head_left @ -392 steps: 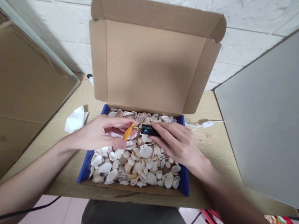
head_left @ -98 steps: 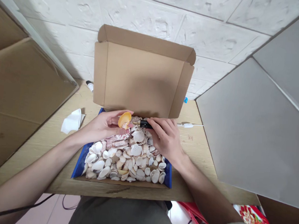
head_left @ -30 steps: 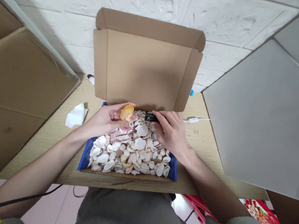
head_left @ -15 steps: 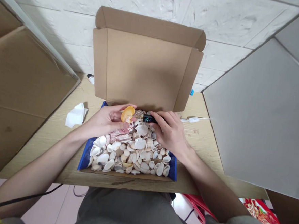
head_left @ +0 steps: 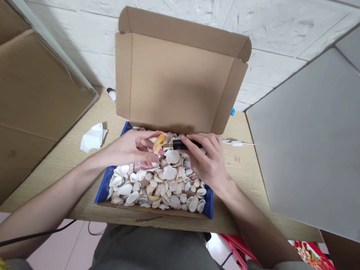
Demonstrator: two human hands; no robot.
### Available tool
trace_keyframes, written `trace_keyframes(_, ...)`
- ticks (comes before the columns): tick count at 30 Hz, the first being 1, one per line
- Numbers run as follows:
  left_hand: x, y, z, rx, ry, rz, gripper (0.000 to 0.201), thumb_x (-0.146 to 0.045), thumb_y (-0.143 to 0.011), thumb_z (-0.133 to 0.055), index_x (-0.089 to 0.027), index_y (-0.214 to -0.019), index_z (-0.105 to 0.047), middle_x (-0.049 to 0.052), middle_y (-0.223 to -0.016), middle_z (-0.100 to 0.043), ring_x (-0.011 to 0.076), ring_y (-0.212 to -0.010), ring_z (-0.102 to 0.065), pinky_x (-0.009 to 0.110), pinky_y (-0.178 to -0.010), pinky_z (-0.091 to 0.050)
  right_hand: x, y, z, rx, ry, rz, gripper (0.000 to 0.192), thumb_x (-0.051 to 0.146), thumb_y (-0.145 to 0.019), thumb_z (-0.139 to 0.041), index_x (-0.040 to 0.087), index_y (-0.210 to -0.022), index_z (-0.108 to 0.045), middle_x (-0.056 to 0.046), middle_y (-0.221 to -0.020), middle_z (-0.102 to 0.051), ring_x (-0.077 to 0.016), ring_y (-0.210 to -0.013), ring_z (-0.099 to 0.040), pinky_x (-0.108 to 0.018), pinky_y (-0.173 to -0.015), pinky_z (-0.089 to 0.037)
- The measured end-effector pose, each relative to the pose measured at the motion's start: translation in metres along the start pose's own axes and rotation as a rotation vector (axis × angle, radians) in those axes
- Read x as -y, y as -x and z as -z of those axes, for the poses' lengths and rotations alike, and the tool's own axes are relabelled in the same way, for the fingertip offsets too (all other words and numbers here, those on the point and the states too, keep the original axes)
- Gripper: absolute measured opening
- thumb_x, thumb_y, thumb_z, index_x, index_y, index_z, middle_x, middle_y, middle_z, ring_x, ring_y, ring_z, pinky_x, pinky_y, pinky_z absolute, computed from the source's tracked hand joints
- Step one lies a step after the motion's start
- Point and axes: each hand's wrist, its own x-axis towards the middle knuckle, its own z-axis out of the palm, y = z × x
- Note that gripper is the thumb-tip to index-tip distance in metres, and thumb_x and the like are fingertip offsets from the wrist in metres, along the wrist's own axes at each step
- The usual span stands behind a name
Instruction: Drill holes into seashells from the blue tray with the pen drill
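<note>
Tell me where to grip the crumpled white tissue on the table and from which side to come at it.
Pinch the crumpled white tissue at its raised, bunched middle, coming from above. It lies loose on the bare table, left of the box of shells, so nothing blocks a top approach, and its folds likely give the fingers more purchase than its flat edges. The left hand is nearer.
</note>
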Motion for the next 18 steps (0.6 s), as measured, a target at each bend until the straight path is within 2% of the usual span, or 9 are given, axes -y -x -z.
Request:
trace_keyframes(5, -0.0033, 0.0008, -0.0013, -0.019, -0.057, 0.012, 0.067, -0.019, -0.078, -0.073, -0.011, -0.139, -0.046, 0.006, -0.096, -0.073, 0.0134, -0.073, -0.067, 0.021, -0.066, -0.055, -0.0003, -0.0014, -0.0005, 0.026, 0.029, -0.013, 0.044, 0.006, -0.087, -0.051, 0.023, -0.127, -0.055, -0.008, -0.109, -0.067, -0.0224, -0.100, -0.058, -0.039, -0.083, -0.044)
trace_keyframes(8, -0.0018, 0.0001, -0.0004, -0.031, -0.080, 0.002, 0.068, -0.020, -0.078, -0.074, -0.012, -0.139, -0.045, 0.006, -0.098, -0.073, 0.0144, -0.079, -0.067, 0.022, -0.071, -0.055, -0.0002, -0.0026, -0.0012, 0.076, 0.024, -0.037, 0.033, 0.015, -0.091, -0.051, 0.019, -0.123, -0.059, -0.010, -0.106, -0.068, -0.0225, -0.096, -0.058, -0.038, -0.078, -0.045)
trace_keyframes(13, 0.0030, -0.0017, 0.0018, -0.035, -0.078, -0.025, 0.067, -0.022, -0.074, -0.077, -0.015, -0.136, -0.050, 0.006, -0.095, -0.073, 0.0152, -0.077, -0.068, 0.025, -0.071, -0.056, 0.0008, -0.0035, -0.0023, 0.184, -0.027, -0.007, 0.031, 0.027, -0.095, -0.046, 0.011, -0.117, -0.061, -0.011, -0.097, -0.069, -0.0205, -0.083, -0.058, -0.035, -0.070, -0.046)
trace_keyframes(18, 0.0039, -0.0022, 0.0015, -0.035, -0.091, -0.029, 0.067, -0.025, -0.072, -0.079, -0.017, -0.134, -0.053, 0.005, -0.092, -0.073, 0.0159, -0.075, -0.069, 0.023, -0.068, -0.056, 0.0014, -0.0034, -0.0004, 0.132, -0.001, 0.002, 0.030, 0.025, -0.094, -0.048, 0.014, -0.119, -0.060, -0.010, -0.101, -0.069, -0.0208, -0.087, -0.058, -0.036, -0.072, -0.045)
